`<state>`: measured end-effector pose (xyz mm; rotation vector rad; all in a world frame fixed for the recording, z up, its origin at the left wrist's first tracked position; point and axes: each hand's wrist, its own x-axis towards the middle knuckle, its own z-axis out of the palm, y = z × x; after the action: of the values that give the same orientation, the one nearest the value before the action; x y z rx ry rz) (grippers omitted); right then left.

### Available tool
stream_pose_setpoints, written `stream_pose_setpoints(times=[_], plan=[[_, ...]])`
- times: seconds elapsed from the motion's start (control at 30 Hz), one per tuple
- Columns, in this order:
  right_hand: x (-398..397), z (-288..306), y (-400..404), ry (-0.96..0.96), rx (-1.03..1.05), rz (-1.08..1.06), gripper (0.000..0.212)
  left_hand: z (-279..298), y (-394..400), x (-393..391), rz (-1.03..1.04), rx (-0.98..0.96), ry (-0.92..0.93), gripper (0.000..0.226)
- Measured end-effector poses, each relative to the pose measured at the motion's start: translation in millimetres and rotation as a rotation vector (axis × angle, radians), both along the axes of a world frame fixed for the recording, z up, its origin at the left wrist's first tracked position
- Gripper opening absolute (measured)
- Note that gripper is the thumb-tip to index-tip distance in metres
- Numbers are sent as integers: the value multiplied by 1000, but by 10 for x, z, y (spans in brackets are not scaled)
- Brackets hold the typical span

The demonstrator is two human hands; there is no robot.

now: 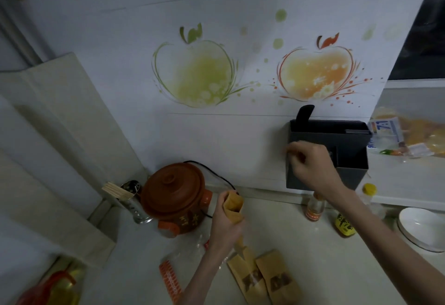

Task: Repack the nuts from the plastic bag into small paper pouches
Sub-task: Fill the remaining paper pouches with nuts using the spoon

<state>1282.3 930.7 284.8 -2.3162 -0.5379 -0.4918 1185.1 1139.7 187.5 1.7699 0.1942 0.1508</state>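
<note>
My left hand [225,227] grips a small brown paper pouch [233,206] upright above the counter, its mouth open at the top. My right hand [308,162] is raised in front of the black wall box, fingers curled together; whether it pinches nuts is hidden by blur. Two more paper pouches [263,278] lie flat on the counter below my left forearm. A clear plastic bag [190,249] with a red-patterned edge lies crumpled left of them.
A brown clay cooker [174,196] with a black cord stands at the back left beside a metal utensil holder [134,203]. A black wall box [337,150], two bottles [315,208], a white bowl [421,227] and snack packets [409,136] lie to the right.
</note>
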Motion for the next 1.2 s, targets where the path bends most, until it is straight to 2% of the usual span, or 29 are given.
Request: stream_pose_setpoints(times=[0.17,0.33,0.47,0.57,0.63,0.73,0.87,0.93,1.03,1.13,1.2], plan=[[-333,-231,550,537,-50,260,19,47,175,-86,55,58,-17,58],[-639,-364,1047,689,141,436,21,66,382,-248,152,150,-44,56],[-749,-424,1386,651,67,499,40,105,474,-369,258,227,-34,52],[-815,-511,1567,668,13,491,51,78,512,-479,333,430,-45,55],[-868,-564,1646,666,-49,492,52,70,513,-556,360,480,-7,57],[-896,-606,1694,576,-110,524,49,121,530,-606,351,400,55,57],[-823,-536,1670,587,-17,502,43,197,606,-539,275,448,67,76],[-771,-485,1641,567,6,484,41,268,634,-531,227,341,79,78],[-678,-355,1568,484,69,410,39,348,697,-522,170,105,24,67],[-603,-185,1488,410,110,387,39,476,733,-499,193,-102,-100,35],[-588,-94,1466,382,109,384,32,572,744,-499,230,-135,-129,24]])
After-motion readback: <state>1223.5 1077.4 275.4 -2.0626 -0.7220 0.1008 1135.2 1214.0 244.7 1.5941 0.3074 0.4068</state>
